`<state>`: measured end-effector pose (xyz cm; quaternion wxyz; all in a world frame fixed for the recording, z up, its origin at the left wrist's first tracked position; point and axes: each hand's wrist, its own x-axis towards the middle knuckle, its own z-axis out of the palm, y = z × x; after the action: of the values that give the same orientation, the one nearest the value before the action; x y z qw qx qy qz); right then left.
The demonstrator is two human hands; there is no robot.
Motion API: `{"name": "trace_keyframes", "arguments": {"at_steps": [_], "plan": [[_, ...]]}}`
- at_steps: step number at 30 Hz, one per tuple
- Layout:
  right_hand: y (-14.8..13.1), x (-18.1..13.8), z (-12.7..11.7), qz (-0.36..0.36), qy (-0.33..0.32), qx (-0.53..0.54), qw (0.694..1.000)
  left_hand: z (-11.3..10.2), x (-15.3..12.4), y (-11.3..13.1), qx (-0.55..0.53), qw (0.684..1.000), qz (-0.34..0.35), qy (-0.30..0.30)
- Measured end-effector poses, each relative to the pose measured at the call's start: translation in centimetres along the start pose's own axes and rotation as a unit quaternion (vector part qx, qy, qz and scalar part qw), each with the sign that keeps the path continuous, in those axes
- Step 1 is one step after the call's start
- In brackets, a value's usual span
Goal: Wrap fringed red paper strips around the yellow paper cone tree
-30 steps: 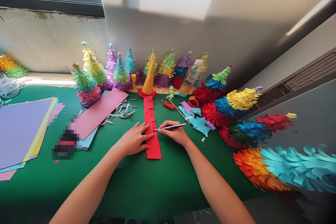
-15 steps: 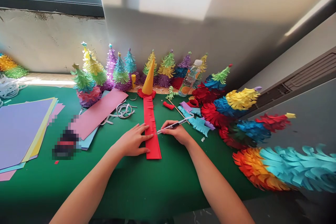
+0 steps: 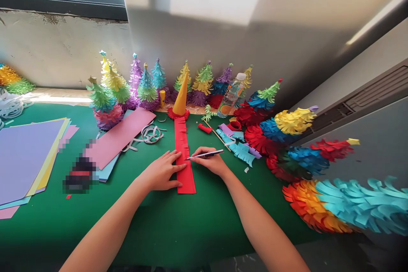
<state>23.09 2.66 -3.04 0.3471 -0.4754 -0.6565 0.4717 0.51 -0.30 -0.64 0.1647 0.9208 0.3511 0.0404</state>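
Note:
My left hand (image 3: pixel 164 171) lies with spread fingers on a long red paper strip (image 3: pixel 186 182), pressing it against the green tabletop. Several short slits run along the strip's right edge, from its far end towards my fingers. My right hand (image 3: pixel 213 162) grips a slim craft knife (image 3: pixel 214 152) like a pen. Its tip rests over the strip, close to my left fingertips. Just beyond the far end of the strip stands a yellow paper cone (image 3: pixel 181 98), with a red fringe (image 3: pixel 178 113) around its base.
Fringed paper trees (image 3: pixel 204 80) line the back and right side. A drink bottle (image 3: pixel 230 95) stands behind scraps of blue paper (image 3: pixel 240 151) and a thin stick (image 3: pixel 216 135). Pink paper (image 3: pixel 123 136), coiled white strips (image 3: pixel 151 134) and stacked coloured sheets (image 3: pixel 28 157) lie to the left.
The craft knife's tip has shifted left from the strip's right edge onto the strip, and its handle has tilted flatter. My left hand has stayed nearly still.

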Motion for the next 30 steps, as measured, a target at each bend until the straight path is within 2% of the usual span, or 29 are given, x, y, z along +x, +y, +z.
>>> {"name": "trace_keyframes", "arguments": {"at_steps": [20,30], "plan": [[-0.16,-0.05,-0.08,-0.004,-0.019,-0.018,1.000,-0.04,-0.02,0.17,0.010,1.000,0.007,-0.007],[-0.77,-0.23,-0.35,-0.051,-0.036,-0.064,0.996,-0.11,0.09,0.04,0.007,1.000,0.000,0.005]]}}
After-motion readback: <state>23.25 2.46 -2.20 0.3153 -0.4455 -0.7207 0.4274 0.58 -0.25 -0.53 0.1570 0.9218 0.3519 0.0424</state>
